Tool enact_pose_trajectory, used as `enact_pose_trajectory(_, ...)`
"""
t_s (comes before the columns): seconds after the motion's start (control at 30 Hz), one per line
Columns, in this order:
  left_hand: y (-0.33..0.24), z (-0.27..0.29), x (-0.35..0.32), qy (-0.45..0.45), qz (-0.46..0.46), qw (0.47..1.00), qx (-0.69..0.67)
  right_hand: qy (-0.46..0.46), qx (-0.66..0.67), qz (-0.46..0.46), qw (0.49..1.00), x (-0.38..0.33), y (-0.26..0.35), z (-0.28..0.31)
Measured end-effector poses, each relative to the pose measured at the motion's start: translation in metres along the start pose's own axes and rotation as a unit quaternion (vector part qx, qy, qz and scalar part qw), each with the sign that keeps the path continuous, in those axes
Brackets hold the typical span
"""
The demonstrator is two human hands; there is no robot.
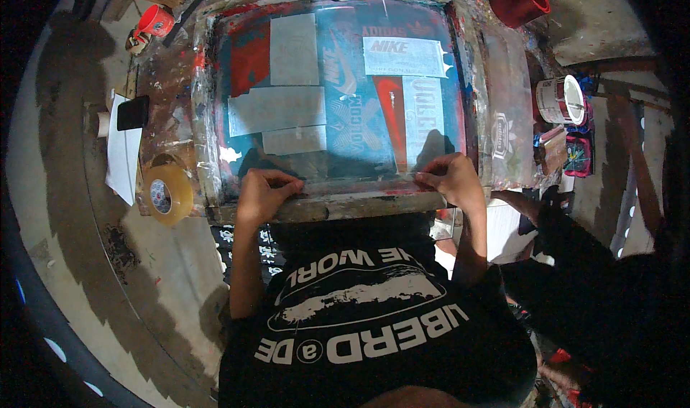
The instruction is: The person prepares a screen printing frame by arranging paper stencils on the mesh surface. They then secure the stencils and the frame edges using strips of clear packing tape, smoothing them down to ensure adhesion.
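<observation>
- I see the blue screen at twelve o'clock, straight ahead.
- The left hand is at its seven o'clock, the right hand at five: fingertips pinched shut, but I can't tell on what.
- If one hand pulls harder, anything thin there might wrinkle.
- The tape roll, at nine o'clock from the left hand, is by the table's edge; a bump could drop it.

lit bright mid-pic, dim twd edges. throws shadows onto blue screen. looks sharp nr ctr, bends at black rim.
</observation>
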State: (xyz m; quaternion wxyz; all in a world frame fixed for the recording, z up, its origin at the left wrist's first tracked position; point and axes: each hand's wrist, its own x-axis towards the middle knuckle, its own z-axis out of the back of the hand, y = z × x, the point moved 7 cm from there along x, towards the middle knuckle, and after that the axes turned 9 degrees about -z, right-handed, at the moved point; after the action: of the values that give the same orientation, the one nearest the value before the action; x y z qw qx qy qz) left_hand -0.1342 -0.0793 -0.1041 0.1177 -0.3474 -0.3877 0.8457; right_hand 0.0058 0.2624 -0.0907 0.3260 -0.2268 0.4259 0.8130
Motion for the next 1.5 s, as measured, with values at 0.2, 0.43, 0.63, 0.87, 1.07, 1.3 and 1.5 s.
enact_pose_trajectory(0.2,0.001,0.003,0.002,-0.032,-0.023,0.998,0.045,-0.044,-0.048,0.042,0.997,0.001,-0.001,-0.002)
enact_pose_trajectory(0.43,-0.01,0.007,0.006,-0.039,-0.048,0.983,0.175,-0.065,-0.139,0.017,0.988,-0.004,0.014,0.003)
enact_pose_trajectory(0.63,-0.039,0.025,0.003,0.014,-0.078,0.942,0.326,-0.042,-0.398,0.054,0.915,0.004,0.04,0.009)
enact_pose_trajectory(0.87,-0.083,-0.024,-0.014,0.027,-0.374,0.906,0.197,0.004,-0.252,0.268,0.93,-0.008,0.065,-0.033)
enact_pose_trajectory(1.07,-0.063,-0.092,-0.037,0.045,-0.389,0.87,0.301,-0.024,-0.315,0.283,0.906,-0.062,0.073,-0.073)
enact_pose_trajectory(1.3,-0.048,-0.093,-0.05,-0.036,-0.367,0.886,0.282,-0.012,-0.314,0.277,0.908,-0.069,0.099,-0.066)
enact_pose_trajectory(1.5,-0.016,0.091,-0.124,-0.411,-0.242,0.864,0.158,-0.054,-0.238,0.505,0.828,-0.053,0.244,-0.108)
